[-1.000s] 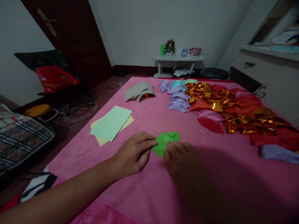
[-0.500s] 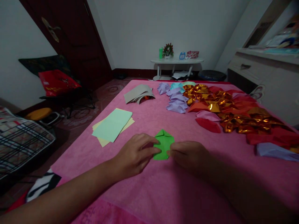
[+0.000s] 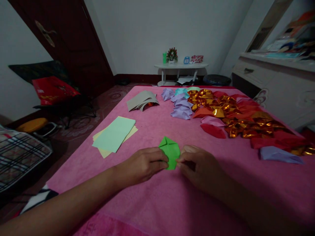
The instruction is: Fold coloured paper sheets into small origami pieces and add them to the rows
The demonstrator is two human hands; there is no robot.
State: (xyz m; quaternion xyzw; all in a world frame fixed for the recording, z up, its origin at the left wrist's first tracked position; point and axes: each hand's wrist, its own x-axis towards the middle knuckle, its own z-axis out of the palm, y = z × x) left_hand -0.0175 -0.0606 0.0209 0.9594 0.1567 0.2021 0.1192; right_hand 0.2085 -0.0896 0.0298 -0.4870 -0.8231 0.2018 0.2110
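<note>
A small piece of folded green paper [image 3: 171, 152] lies on the pink cloth, with creased flaps meeting at its pointed far end. My left hand [image 3: 147, 164] holds its left edge, the fingers drawn together over the paper. At the lower right edge, my right hand [image 3: 194, 164] pinches the paper between thumb and forefinger. The fingertips cover parts of both side edges.
Light green sheets [image 3: 115, 133] lie over yellow ones [image 3: 104, 152] at left. Behind them is a curved grey stack [image 3: 141, 100]. Folded purple papers [image 3: 182, 113], red ones [image 3: 213, 130] and shiny gold ones [image 3: 256, 127] fill the right side of the pink-covered table [image 3: 152, 203].
The view has turned slightly right. My left fingers have come closer together on the green paper's left edge, and my right hand's knuckles have lifted while it keeps its pinch.
</note>
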